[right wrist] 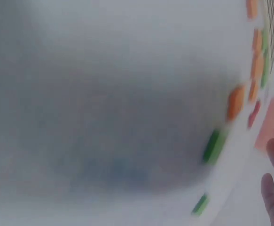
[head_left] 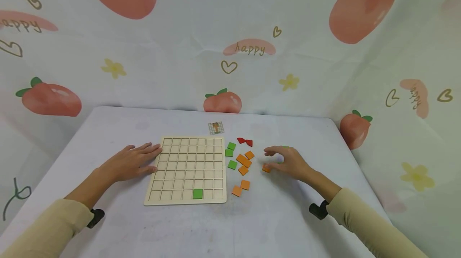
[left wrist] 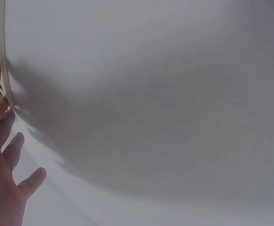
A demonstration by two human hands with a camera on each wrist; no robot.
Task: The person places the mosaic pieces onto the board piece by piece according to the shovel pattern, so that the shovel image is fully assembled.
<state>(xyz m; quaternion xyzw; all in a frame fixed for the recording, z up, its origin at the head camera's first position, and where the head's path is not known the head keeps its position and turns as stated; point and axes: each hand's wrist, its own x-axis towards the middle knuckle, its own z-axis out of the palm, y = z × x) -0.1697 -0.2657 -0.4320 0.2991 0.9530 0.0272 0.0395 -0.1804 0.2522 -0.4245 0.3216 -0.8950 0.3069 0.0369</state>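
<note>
A pale wooden grid board (head_left: 187, 162) lies on the table with a green square tile (head_left: 197, 194) in its bottom row. My left hand (head_left: 131, 162) rests at the board's left edge, fingers stretched out; the left wrist view shows the fingers (left wrist: 4, 127) along that edge. To the right of the loose tiles, my right hand (head_left: 288, 162) hovers with thumb and fingers apart. By its thumb is an orange square tile (head_left: 266, 168), partly covered in the head view. The right wrist view shows this orange tile (right wrist: 235, 102) and a green tile (right wrist: 215, 146) on the table.
Between board and right hand lie several orange tiles (head_left: 245, 185), several green tiles (head_left: 232, 165) and two red pieces (head_left: 249, 143). A small picture card (head_left: 216, 128) lies behind the board. A printed cloth (head_left: 173, 62) hangs behind the white table (head_left: 173, 230).
</note>
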